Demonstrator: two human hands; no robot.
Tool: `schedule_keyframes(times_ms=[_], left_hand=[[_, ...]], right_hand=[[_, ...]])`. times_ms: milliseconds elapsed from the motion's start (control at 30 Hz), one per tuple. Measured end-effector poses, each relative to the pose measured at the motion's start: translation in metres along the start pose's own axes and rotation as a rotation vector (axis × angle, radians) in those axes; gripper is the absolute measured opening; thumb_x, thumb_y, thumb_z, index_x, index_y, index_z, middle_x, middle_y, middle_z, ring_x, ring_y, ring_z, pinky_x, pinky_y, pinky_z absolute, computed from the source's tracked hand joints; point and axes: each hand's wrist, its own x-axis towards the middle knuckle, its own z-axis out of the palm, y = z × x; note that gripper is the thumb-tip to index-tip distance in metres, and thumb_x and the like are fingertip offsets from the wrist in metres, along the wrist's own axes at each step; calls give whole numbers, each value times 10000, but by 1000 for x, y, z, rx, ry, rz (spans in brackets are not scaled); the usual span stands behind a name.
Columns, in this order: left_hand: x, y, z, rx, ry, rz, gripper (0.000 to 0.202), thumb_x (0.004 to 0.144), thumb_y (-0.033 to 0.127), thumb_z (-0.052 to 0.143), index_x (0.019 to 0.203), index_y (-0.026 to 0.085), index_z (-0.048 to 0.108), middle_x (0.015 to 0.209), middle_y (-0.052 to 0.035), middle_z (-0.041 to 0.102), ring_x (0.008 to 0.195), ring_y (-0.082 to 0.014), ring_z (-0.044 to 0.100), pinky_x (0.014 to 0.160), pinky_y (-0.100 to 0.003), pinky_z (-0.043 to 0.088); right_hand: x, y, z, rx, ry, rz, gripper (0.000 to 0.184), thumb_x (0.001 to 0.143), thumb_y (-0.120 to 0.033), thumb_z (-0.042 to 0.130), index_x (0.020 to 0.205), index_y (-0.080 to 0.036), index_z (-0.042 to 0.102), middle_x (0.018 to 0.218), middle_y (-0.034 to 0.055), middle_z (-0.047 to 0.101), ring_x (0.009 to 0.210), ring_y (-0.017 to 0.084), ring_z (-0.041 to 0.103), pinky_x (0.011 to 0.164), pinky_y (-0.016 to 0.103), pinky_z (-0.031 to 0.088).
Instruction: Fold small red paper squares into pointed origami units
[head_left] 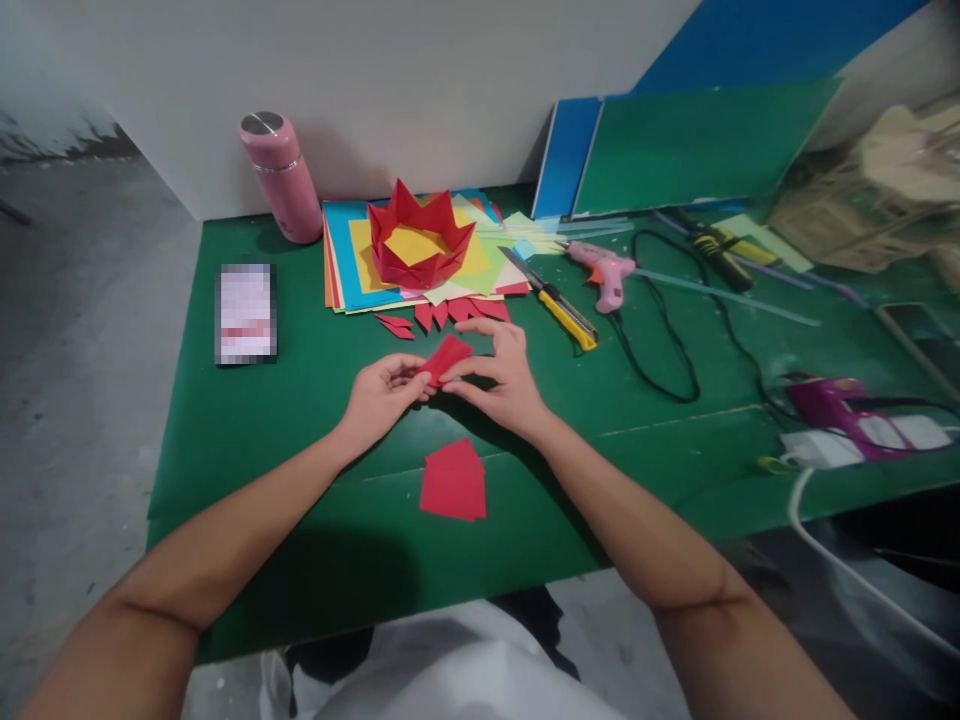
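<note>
Between both hands, just above the green table, is a folded piece of red paper (448, 360). My left hand (384, 398) pinches its left end between thumb and fingers. On its right edge press the thumb and fingers of my right hand (501, 378), with one finger raised. Several red square sheets (454, 482) lie fanned on the table nearer to me. Beyond my hands rests a row of small folded red paper pieces (442, 314). A red folded paper ring with pointed tips (420, 250) stands on a stack of coloured paper (341, 262).
A pink flask (283, 185) stands at the back left, above a blurred-out rectangular item (245, 313). Right of the paper lie a yellow utility knife (566, 315) and a pink glue gun (604, 270) with a black cord. A power strip (832, 447) sits at the right.
</note>
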Motion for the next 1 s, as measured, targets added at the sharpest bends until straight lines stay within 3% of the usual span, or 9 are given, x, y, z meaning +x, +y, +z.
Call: schedule_keyframes(times_ms=[133, 267, 333, 633, 1000], left_hand=[[-2, 1, 0, 39, -12, 5, 322, 700, 371, 745, 881, 135, 621, 734, -41, 713, 682, -156, 697, 674, -289, 586], [-3, 1, 1, 63, -18, 29, 318, 696, 377, 745, 874, 141, 627, 742, -44, 717, 693, -162, 701, 689, -299, 591], [-4, 0, 1, 55, -25, 37, 317, 689, 372, 745, 872, 141, 627, 743, -42, 715, 695, -163, 702, 694, -300, 590], [-6, 1, 1, 74, -59, 57, 307, 693, 350, 736, 888, 137, 633, 787, -53, 721, 729, -162, 703, 706, -294, 583], [-6, 1, 3, 108, -18, 89, 251, 684, 310, 727, 860, 149, 653, 812, -45, 712, 718, -137, 678, 687, -259, 566]], right_hand=[[0, 1, 3, 183, 19, 95, 107, 810, -351, 690, 802, -250, 727, 1157, 57, 619, 1131, 246, 528, 972, 474, 392], [0, -3, 5, 385, -14, 252, 175, 793, -392, 697, 766, -219, 690, 824, 35, 684, 871, 196, 628, 837, 386, 484], [0, -7, 6, 484, -25, 328, 225, 764, -424, 718, 754, -204, 672, 760, 26, 678, 742, 165, 627, 750, 336, 503], [0, -14, 9, 687, 13, 469, 278, 701, -428, 762, 729, -189, 623, 726, 3, 636, 644, 119, 589, 622, 268, 491], [-3, -15, 15, 748, 32, 438, 298, 726, -338, 719, 749, -219, 447, 680, -49, 517, 599, 92, 499, 580, 246, 446]])
